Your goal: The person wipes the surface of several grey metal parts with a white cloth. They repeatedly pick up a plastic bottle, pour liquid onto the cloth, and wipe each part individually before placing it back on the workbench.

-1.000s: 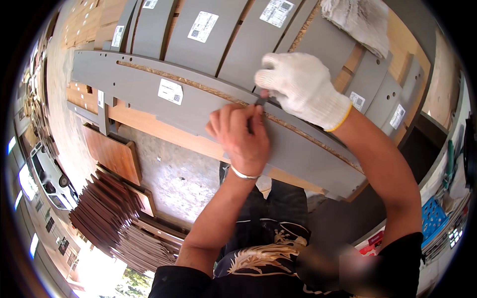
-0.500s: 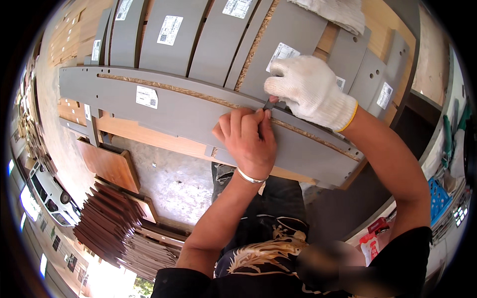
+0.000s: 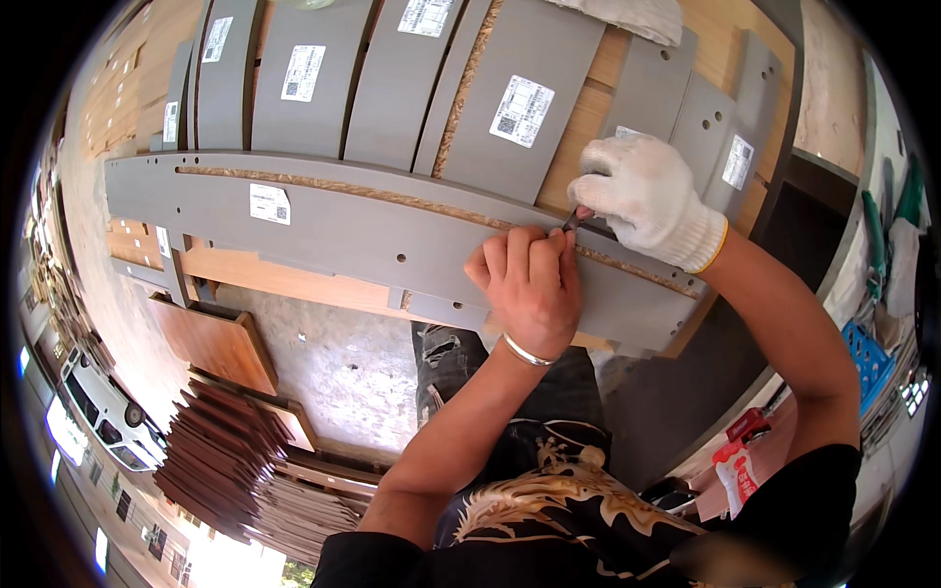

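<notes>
A long, slightly curved-looking grey board (image 3: 333,230) lies across the front of a row of flat grey panels (image 3: 397,108), and a narrow groove (image 3: 333,188) of rough, bare particleboard runs along it near its far edge. The bare left hand (image 3: 534,284), with a silver-coloured bangle (image 3: 527,351) at its wrist, rests over the board, its thumb and forefinger pinched narrow on a small, thin, dark strip (image 3: 571,223) at the groove, towards the board's right end. The right hand (image 3: 647,196), in a white knitted glove with a yellow-edged cuff, has its fingers curled in close around the strip's upper end, one reddish fingertip showing beside it; the glove hides the rest of that grip. A white printed label (image 3: 271,204) sits on the board's left part. Beyond, a crumpled white cloth (image 3: 637,15) lies over the panels, and a stack of dark brown boards (image 3: 221,461) stands at lower left.
</notes>
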